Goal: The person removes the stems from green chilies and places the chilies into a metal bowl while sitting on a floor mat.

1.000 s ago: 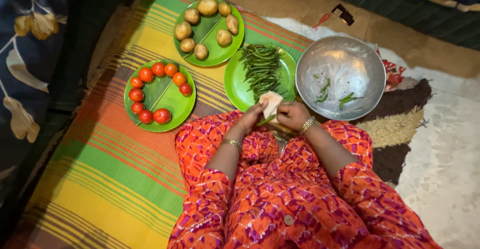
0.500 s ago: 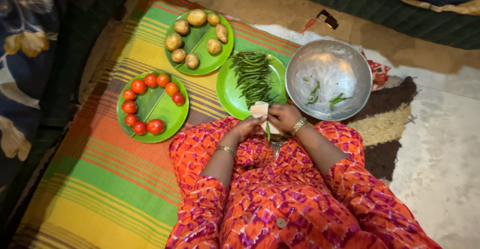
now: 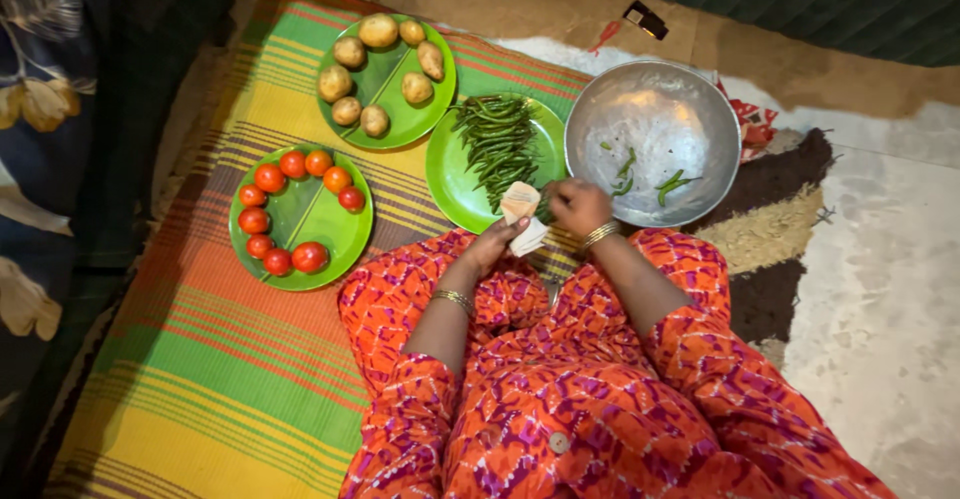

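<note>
Chillies (image 3: 497, 139) lie heaped on a green plate (image 3: 450, 179) just beyond the hands, at the middle of the scene. Nearest the camera: lap in orange-and-purple patterned cloth (image 3: 560, 399), both forearms reaching forward, a bangle on each wrist.

Left hand (image 3: 497, 242): fingers partly curled, touching a pale flat piece (image 3: 522, 214) that stands between the two hands; whether it grips the piece or only steadies it cannot be told. Right hand (image 3: 578, 205): fingers closed in a loose fist at the near right rim of the chilli plate, just beside the pale piece. What it holds, if anything, is hidden by the knuckles.

Left of the hands, on a striped mat (image 3: 200, 359): a green plate with red tomatoes (image 3: 290, 209) set round its rim. Right of the chilli plate, touching or nearly so: a steel bowl (image 3: 690, 109) with a few green chilli bits (image 3: 650, 174) on its bottom. It sits partly on a brown-and-cream rug (image 3: 770, 249).

Farther, left of centre: a third green plate with potatoes (image 3: 375, 74). Farthest: a small dark object (image 3: 645, 19) on the bare floor.

Both hands overlap the near edge of the chilli plate and hide part of the heap.
</note>
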